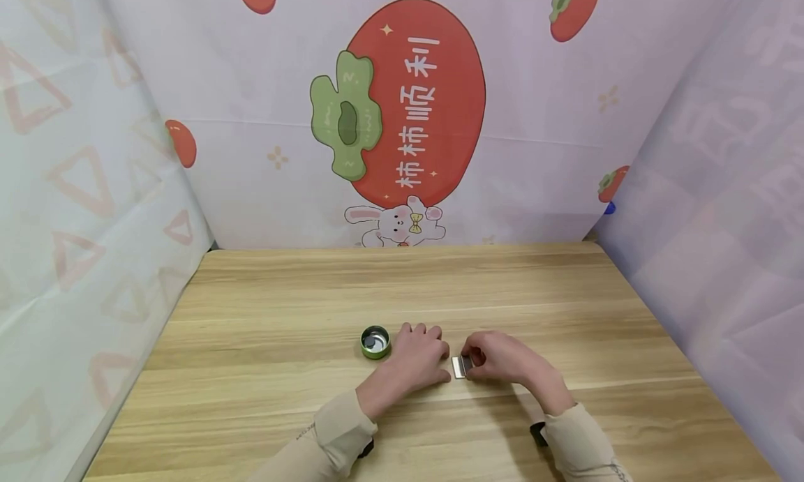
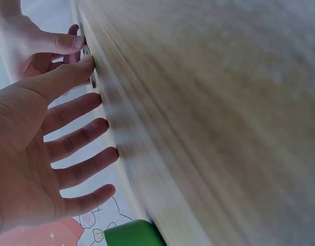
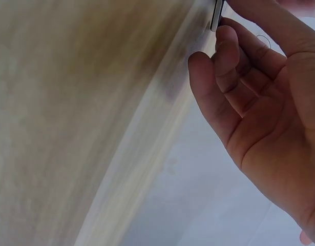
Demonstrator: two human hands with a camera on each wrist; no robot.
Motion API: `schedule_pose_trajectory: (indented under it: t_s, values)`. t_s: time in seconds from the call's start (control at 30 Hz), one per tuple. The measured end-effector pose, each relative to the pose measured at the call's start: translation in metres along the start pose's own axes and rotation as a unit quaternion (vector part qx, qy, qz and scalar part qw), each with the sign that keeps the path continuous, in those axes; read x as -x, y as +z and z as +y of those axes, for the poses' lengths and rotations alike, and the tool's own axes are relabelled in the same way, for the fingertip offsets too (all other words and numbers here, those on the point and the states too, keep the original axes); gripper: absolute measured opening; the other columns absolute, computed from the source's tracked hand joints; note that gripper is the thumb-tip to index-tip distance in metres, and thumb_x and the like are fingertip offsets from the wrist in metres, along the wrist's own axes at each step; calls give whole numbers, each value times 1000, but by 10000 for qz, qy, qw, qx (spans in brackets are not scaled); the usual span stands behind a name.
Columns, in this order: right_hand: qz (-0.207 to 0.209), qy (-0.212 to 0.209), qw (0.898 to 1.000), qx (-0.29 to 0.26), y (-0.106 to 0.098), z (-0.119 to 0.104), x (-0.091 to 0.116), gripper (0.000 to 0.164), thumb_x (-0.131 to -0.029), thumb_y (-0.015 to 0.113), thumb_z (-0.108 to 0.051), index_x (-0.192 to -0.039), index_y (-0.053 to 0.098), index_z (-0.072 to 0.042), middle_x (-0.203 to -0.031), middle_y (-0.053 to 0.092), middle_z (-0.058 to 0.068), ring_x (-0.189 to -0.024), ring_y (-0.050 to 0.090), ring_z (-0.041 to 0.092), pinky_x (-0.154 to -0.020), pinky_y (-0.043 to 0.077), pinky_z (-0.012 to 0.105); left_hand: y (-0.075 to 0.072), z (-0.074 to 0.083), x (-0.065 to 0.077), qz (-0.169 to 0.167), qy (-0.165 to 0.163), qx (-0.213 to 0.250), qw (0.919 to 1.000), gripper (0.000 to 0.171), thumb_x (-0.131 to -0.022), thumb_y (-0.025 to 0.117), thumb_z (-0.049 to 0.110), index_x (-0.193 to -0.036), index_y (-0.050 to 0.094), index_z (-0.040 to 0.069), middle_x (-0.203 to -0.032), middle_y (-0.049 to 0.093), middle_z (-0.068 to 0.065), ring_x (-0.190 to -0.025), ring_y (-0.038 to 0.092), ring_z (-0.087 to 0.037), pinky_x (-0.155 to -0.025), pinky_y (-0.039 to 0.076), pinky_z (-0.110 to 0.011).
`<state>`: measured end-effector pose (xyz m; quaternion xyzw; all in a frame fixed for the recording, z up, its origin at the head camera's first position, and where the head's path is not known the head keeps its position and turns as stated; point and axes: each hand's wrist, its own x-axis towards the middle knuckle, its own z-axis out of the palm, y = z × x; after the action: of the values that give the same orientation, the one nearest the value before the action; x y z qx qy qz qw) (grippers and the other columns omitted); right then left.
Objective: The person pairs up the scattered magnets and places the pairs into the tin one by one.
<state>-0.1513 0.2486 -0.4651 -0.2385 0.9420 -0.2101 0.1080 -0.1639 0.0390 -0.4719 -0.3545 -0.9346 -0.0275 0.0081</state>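
Note:
A small flat silvery metal piece (image 1: pixel 458 367) with a darker strip along its right side lies on the wooden table; I cannot tell its exact kind. My right hand (image 1: pixel 502 360) pinches its right edge between thumb and fingers. In the right wrist view, the end of the metal piece (image 3: pixel 217 15) shows beside the fingertips. My left hand (image 1: pixel 414 358) rests with fingers spread and fingertips on the table, just left of the piece, holding nothing. Beyond its knuckles stands a round green tin (image 1: pixel 375 354), uncovered, with a shiny inside and something dark in it.
The wood-grain table (image 1: pixel 283 300) reaches back to a printed cloth (image 1: pixel 540 189) with a large red persimmon and a rabbit. Pale cloth walls hang along the left and right sides. In the left wrist view, the green tin (image 2: pixel 134 234) appears near the little finger.

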Motion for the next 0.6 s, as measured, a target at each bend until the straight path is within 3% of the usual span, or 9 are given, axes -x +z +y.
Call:
schedule_pose_trajectory:
  t_s: [0.37, 0.6]
  values:
    - [-15, 25, 10000, 11, -1, -3, -2, 19, -78, 81, -17, -91, 67, -14, -73, 54, -8, -67, 47, 2, -62, 39, 22, -2, -2, 1, -49, -29, -19, 10000, 31, -78, 74, 57, -95, 75, 32, -96, 60, 6, -88, 57, -18, -76, 42, -37]
    - [85, 58, 9996, 272, -2, -6, 3, 29, -78, 83, -20, -102, 70, -10, -78, 55, -9, -71, 48, 3, -63, 40, 22, 1, -7, 2, -38, 39, 241, 9997, 31, -78, 75, 54, -99, 75, 32, -99, 61, 7, -90, 57, -17, -77, 42, -36]
